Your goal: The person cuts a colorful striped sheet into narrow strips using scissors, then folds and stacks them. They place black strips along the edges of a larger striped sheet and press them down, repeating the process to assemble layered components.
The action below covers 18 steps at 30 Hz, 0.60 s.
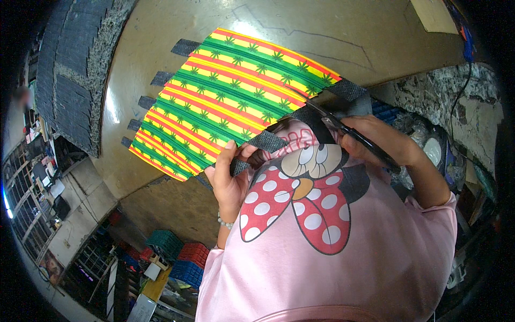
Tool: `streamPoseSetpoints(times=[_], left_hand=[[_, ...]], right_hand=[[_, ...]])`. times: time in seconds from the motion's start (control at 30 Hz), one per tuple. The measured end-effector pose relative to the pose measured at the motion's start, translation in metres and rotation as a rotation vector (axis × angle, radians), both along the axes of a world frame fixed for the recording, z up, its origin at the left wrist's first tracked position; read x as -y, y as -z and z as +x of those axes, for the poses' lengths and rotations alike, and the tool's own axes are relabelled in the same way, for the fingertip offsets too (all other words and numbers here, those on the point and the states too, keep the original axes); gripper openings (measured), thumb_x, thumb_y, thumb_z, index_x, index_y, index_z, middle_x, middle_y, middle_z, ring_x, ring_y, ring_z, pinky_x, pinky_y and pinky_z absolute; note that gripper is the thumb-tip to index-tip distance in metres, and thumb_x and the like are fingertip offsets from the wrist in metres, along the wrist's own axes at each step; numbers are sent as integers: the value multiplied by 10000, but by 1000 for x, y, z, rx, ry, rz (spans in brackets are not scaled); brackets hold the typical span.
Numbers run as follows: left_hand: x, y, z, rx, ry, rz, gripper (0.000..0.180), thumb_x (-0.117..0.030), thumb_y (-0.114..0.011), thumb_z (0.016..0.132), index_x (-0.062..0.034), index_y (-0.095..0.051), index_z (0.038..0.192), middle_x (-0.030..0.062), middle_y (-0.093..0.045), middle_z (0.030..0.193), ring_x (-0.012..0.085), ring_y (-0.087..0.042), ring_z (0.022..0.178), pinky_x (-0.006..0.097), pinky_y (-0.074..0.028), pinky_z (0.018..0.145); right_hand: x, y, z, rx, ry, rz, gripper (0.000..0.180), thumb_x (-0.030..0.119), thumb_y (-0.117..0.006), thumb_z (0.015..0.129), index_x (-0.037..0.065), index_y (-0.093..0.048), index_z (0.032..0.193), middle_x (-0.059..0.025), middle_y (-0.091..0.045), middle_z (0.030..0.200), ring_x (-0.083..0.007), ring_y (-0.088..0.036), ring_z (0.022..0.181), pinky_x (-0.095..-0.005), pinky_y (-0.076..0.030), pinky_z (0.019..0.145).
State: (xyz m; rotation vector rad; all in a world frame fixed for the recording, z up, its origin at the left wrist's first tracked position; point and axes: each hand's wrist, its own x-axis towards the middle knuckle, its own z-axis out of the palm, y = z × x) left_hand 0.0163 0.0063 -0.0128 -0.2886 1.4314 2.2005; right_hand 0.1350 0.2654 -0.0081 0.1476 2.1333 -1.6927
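A stack of overlapping printed panels (230, 86), striped red, yellow and green with dark green leaf shapes, lies over the near edge of the worktable. Black woven strips (186, 48) stick out from both of its ends. My left hand (228, 180) pinches the near edge of the stack, thumb on top, close to a black strip (269, 141). In my right hand (373, 137) is a pair of black-handled scissors (370, 146). The blades reach the right end of the panels, beside another black strip (347, 89); whether they are cutting material cannot be made out.
Dark grey stacked sheets (70, 70) with frayed edges lie at the left of the brown tabletop (145, 107). A cardboard piece (435, 16) and a dark cable (465, 88) are at the far right. Clear plastic bags (429, 145) sit beside my right arm. Coloured crates (188, 263) stand lower left.
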Motion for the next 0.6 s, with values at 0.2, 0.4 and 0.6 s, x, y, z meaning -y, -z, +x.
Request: streamPoseSetpoints(times=[0.2, 0.4, 0.6], left_hand=[[0, -1, -2, 12, -10, -14, 296, -22, -551, 933, 90, -497, 1201, 163, -640, 1076, 245, -681, 909, 351, -607, 752], [-1, -1, -3, 4, -7, -22, 297, -19, -544, 934, 94, -498, 1205, 166, -645, 1070, 253, -683, 914, 355, -609, 760], [1, -1, -2, 5, -14, -22, 300, -23, -554, 931, 88, -501, 1205, 162, -646, 1070, 246, -683, 914, 359, -611, 767]], right_hand=[[-1, -1, 0, 17, -36, 78, 661, 600, -367, 977, -24, -561, 877, -199, -570, 722, -380, -573, 674, -425, -464, 641], [2, -1, -3, 117, 17, 55, 669, 619, -427, 951, -22, -559, 813, -132, -538, 641, -267, -553, 580, -373, -448, 556], [1, 0, -4, 207, 89, 19, 643, 588, -561, 922, -34, -625, 770, -145, -538, 602, -179, -515, 573, -384, -435, 545]])
